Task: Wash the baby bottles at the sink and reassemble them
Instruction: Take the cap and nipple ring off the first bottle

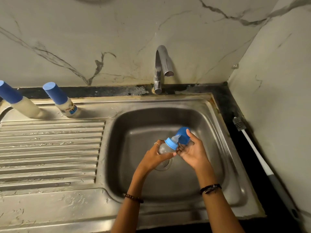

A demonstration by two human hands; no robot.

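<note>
A person stands at the steel sink (212, 125) and holds things over its bowl. The left hand (156, 157) wraps around a clear baby bottle (164, 148) with a light blue ring and a see-through teat on top. The bottle tilts toward the right hand (191, 152). That hand pinches a dark blue cap (183, 134) between thumb and fingers, right at the tip of the teat. Behind the sink bowl stands a shiny tap (161, 68). Left of the bowl, two more capped bottles (62, 100) stand at the back of the ridged draining board (50, 148). Right of the sink, a long bottle brush (255, 152) lies on the dark counter.
</note>
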